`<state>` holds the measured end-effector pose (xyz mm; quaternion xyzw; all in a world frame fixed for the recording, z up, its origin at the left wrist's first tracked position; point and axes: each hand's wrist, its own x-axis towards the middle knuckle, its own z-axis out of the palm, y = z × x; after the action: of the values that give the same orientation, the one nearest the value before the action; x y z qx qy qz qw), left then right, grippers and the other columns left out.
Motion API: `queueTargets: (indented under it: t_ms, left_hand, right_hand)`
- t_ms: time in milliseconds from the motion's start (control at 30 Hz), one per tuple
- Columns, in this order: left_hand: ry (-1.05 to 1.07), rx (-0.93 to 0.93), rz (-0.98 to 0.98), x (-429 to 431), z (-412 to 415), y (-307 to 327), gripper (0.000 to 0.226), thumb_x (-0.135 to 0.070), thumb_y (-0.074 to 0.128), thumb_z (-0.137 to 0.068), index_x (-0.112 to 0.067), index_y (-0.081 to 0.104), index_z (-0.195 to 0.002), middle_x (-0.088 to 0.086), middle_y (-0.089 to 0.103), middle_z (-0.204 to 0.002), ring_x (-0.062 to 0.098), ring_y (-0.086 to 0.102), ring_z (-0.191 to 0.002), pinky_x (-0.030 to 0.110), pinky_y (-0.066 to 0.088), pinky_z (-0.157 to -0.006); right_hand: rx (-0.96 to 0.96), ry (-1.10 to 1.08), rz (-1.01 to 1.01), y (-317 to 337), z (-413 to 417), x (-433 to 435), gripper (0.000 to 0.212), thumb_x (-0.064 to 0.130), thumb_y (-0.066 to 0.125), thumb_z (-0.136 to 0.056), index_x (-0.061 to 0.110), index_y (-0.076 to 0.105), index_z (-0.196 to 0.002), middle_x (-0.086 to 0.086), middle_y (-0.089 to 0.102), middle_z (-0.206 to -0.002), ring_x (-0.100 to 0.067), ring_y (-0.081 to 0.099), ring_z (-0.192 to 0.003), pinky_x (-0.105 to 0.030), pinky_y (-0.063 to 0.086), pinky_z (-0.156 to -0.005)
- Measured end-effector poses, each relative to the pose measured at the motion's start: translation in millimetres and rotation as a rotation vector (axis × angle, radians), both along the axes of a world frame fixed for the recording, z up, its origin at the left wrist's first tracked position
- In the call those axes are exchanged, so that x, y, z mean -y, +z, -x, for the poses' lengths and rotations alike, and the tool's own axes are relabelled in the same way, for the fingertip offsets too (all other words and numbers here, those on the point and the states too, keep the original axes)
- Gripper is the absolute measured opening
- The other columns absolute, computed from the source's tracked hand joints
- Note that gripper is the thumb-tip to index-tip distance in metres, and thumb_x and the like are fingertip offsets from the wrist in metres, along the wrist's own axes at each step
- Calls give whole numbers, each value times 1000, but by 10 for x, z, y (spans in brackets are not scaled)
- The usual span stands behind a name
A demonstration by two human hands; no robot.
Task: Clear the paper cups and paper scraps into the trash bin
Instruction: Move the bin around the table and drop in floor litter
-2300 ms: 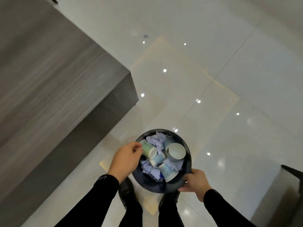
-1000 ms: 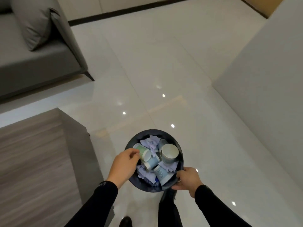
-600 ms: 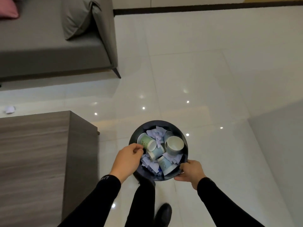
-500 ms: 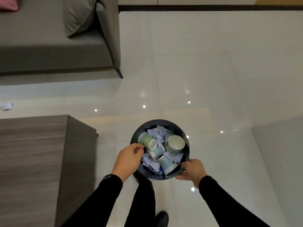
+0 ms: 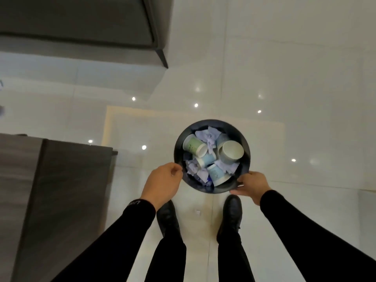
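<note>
The round black trash bin is in front of my shoes, seen from straight above. Inside lie several paper cups, among them a green one and a grey-green one with its mouth up, mixed with crumpled lilac paper scraps. My left hand is at the bin's left rim, fingertips pinched against the edge. My right hand grips the rim at the lower right. A tiny white paper scrap lies on the floor between my shoes.
A grey wooden table stands close on the left. A grey sofa with a dark leg fills the top left. Glossy white floor tiles spread to the right. A blurred bluish scrap shows at the far left edge.
I have turned and walked with the bin in both hands. The view now tilts further down and shows both shoes. My left fingers have slid from over the rim to its outer edge.
</note>
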<state>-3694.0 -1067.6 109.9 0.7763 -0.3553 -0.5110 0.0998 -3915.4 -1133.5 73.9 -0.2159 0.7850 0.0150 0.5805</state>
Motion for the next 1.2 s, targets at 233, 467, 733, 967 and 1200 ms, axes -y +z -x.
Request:
queueTargets:
  t_ms: [233,467,733,967,1200]
  left_hand:
    - [105,19,-51,277,298,-721,24,-20,47,-90,-17,63,-108,9,69,-106,26,61,-101,29,44,-85]
    - [134,13,-65,235,422,-1075,25,-22,46,-90,-19,63,-109,1,65,-93,19,58,-91,26,40,-77]
    - [225,-5,-166,-245,426,-1182,26,-21,47,-89,-18,63,-109,2,68,-106,20,63,-97,28,46,-82]
    - [155,-41,-307,-754,575,-1448,29,-16,46,-90,-14,60,-115,10,67,-112,26,60,-103,32,45,-95]
    - [-137,-90,-413,-1274,836,-2523,36,-13,44,-89,-22,53,-123,6,55,-132,23,50,-120,27,34,-101]
  right_hand:
    - [155,-42,-2,-634,295,334,23,-18,41,-85,-4,55,-74,-18,62,-78,-25,68,-48,-24,54,-39]
    - [66,122,-93,-1090,429,438,13,-8,47,-88,1,50,-97,-19,57,-94,-28,62,-73,-33,60,-67]
    - [291,-258,-126,-942,419,-10,24,-3,31,-97,-2,51,-110,-21,52,-102,-32,63,-65,-35,58,-68]
    - [122,431,20,-768,-230,-75,20,10,52,-89,0,64,-100,-14,64,-90,-23,60,-81,-44,54,-80]
    - [182,896,417,-1057,-542,157,22,16,51,-89,18,61,-109,1,66,-76,-4,62,-65,-15,48,-64]
